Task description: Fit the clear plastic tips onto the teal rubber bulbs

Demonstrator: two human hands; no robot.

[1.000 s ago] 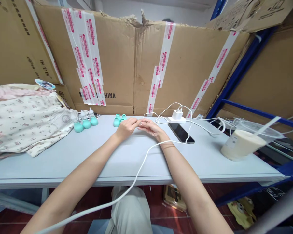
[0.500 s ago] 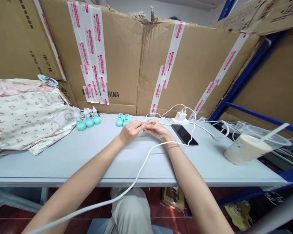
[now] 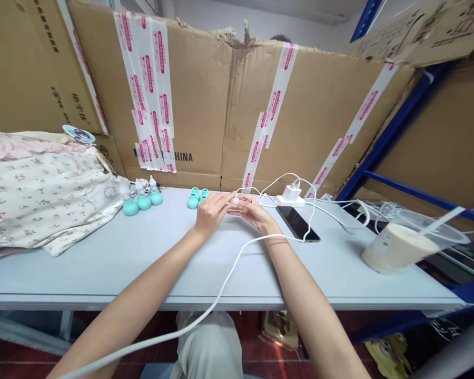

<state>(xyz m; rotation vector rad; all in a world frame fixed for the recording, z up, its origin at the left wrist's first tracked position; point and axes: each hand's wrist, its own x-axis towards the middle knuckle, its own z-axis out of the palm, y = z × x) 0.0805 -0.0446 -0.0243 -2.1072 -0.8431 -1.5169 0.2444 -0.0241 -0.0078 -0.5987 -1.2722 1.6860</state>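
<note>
My left hand [image 3: 210,211] and my right hand [image 3: 256,211] meet fingertip to fingertip over the middle of the white table [image 3: 142,252]. Both pinch a small white piece [image 3: 235,200] held between them. What the piece is I cannot make out. Just left of my left hand stand two small teal bulbs [image 3: 197,198]. Three more teal bulbs with white tips [image 3: 142,198] stand further left. A white cable [image 3: 229,263] crosses my right wrist and runs down off the table's front edge.
A black phone [image 3: 299,223] lies right of my hands, beside a white charger [image 3: 291,192] with looping cables. A plastic cup of milky drink with a straw [image 3: 398,245] stands far right. Folded floral clothing [image 3: 39,195] lies at the left. Taped cardboard [image 3: 205,105] walls the back.
My hands stayed together at the same spot on the table, fingers shifting slightly; the small white piece now shows between the fingertips. The view tilted a little.
</note>
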